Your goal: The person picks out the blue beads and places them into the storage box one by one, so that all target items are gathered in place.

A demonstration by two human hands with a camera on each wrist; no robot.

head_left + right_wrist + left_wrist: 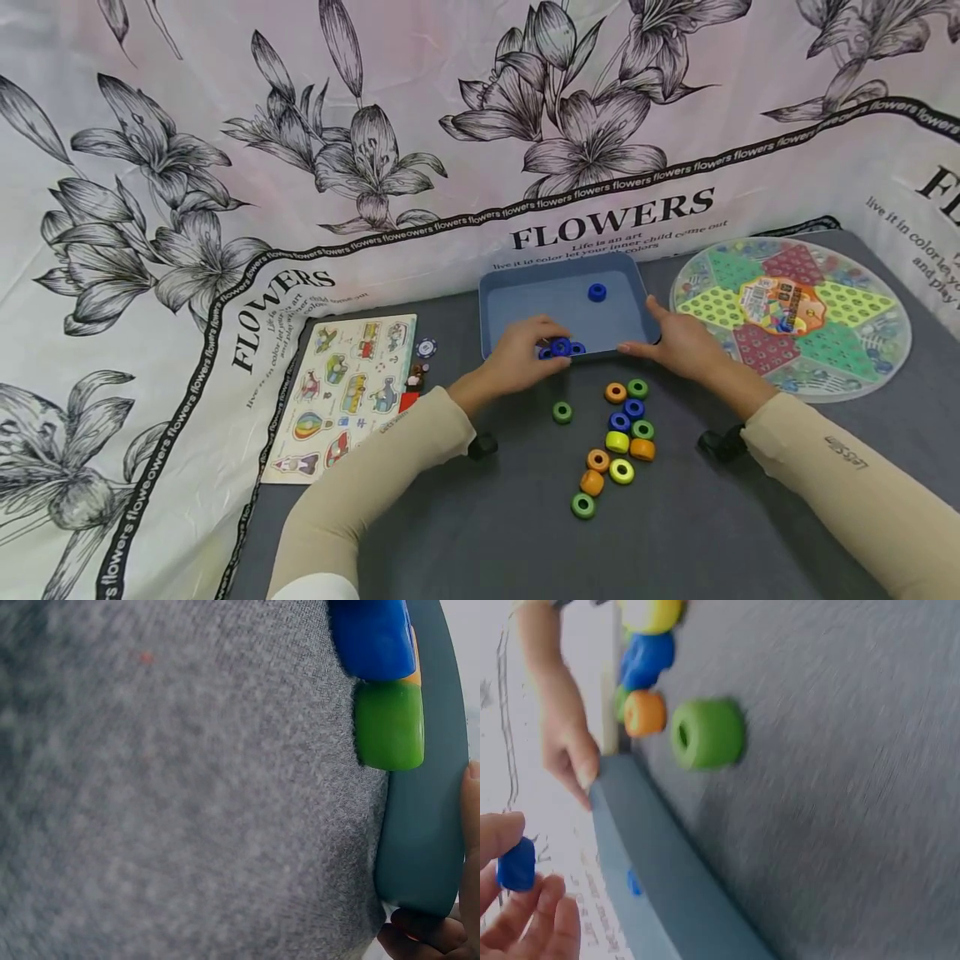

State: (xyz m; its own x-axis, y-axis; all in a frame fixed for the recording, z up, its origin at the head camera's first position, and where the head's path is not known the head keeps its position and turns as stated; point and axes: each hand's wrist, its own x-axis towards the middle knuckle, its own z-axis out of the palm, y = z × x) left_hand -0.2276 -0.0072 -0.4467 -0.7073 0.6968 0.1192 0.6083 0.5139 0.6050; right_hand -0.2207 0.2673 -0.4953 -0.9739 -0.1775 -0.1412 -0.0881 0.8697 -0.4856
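My left hand (521,354) pinches a blue bead (560,347) between thumb and fingertips, over the front edge of the blue tray (536,296). In the left wrist view the same bead (516,865) shows between thumb and fingers, above the tray wall (641,840). Inside the tray, one blue bead (597,292) lies toward the back right, and others sit by the front wall, partly behind my left hand. My right hand (684,342) grips the tray's front right corner; its fingers (424,934) curl at the corner in the right wrist view.
On the grey table, a green bead (562,412) lies apart from a loose cluster of orange, green, blue and yellow beads (617,442). A round Chinese checkers board (847,308) stands right of the tray. Leftward are a picture puzzle board (345,392) and a poker chip (426,347).
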